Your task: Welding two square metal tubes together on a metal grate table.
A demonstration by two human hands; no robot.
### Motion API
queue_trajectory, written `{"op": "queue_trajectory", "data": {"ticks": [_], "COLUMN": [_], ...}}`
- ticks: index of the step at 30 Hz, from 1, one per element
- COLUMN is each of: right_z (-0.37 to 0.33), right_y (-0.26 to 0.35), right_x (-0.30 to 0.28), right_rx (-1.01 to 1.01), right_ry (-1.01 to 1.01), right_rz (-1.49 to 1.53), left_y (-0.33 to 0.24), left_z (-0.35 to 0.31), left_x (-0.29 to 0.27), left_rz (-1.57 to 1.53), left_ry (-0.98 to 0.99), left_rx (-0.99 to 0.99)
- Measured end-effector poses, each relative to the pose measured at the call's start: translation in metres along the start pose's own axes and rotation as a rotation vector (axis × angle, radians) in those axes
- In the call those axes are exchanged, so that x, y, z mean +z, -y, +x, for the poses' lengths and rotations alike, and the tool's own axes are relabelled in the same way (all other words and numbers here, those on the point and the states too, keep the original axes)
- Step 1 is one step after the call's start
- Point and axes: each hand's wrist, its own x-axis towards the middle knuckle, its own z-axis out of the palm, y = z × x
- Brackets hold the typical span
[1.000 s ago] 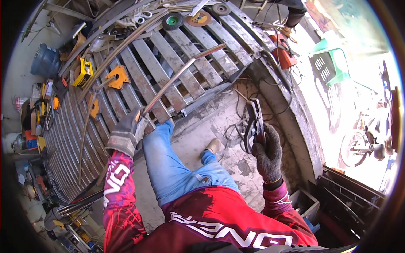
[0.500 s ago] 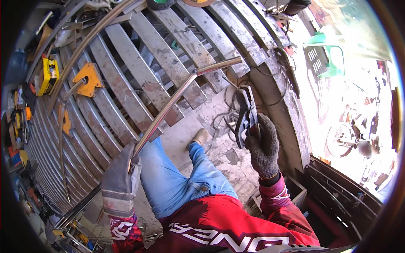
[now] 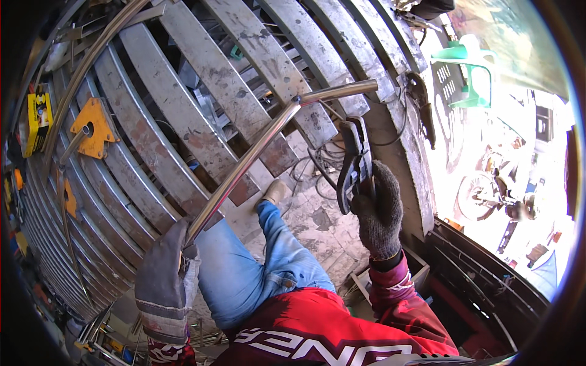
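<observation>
My left hand [image 3: 166, 280], in a thick grey work glove, is closed round the lower end of a shiny metal tube [image 3: 244, 163]. The tube slants up and away over the slatted metal bench and bends at a joint, where a short tube piece [image 3: 342, 91] runs to the right. In its dark knitted glove, my right hand [image 3: 381, 213] is closed on a black welding electrode holder [image 3: 351, 160]. A thin rod [image 3: 331, 110] reaches from the holder's jaws toward the short piece; whether they touch, I cannot tell.
The slatted metal bench [image 3: 183, 110] fills the left and far side. On it are orange triangular magnet holders [image 3: 96, 131], a yellow box [image 3: 38, 122] and a long curved tube [image 3: 79, 73]. Cables [image 3: 317, 174] lie on the floor. A green chair [image 3: 470, 73] and a motorcycle [image 3: 482, 195] stand at the right.
The view has shifted, so the bench sits further left. The tube's joint and far end appear further right, and my left hand slightly lower. Both hands keep their grips.
</observation>
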Motion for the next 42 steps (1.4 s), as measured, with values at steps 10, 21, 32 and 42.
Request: {"op": "queue_trajectory", "data": {"ticks": [10, 21, 32, 42], "right_z": [-0.001, -0.001, -0.002, 0.0], "right_y": [-0.004, -0.004, 0.0, -0.007], "right_x": [0.002, 0.003, 0.005, 0.006], "right_rx": [0.03, -0.058, -0.018, -0.052], "right_ry": [0.053, 0.086, 0.089, 0.084], "right_rz": [0.112, 0.059, -0.001, 0.027], "left_y": [-0.009, -0.016, -0.021, -0.027], "left_z": [0.01, 0.014, 0.015, 0.016], "left_x": [0.002, 0.011, 0.02, 0.016], "left_rz": [0.038, 0.086, 0.146, 0.077], "left_ry": [0.085, 0.047, 0.025, 0.041], "left_rx": [-0.141, -0.211, -0.281, -0.308]}}
